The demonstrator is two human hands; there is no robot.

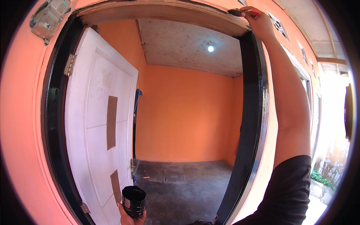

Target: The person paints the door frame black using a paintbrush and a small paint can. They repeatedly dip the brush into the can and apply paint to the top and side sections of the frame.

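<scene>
Raised high at the upper right, my right hand point(258, 23) is closed round a paintbrush point(256, 12) with a red handle. Its dark bristles meet the outer edge of the door frame's top beam point(165, 10), close to the right corner. That beam is mostly bare brown, while the right post point(252, 93) and left post point(56, 112) are glossy black. Low in the middle, my left hand point(139, 220) grips a paint can point(134, 202) from below. Black paint coats the can's sides and rim; how full it is cannot be made out.
A white panelled door point(99, 82) stands swung inward on the left, with hinges on the left post. An electricity meter point(50, 17) is mounted on the orange wall at upper left. Inside, a small orange item point(141, 177) lies on the dark floor point(180, 195); a bulb point(210, 48) glows overhead.
</scene>
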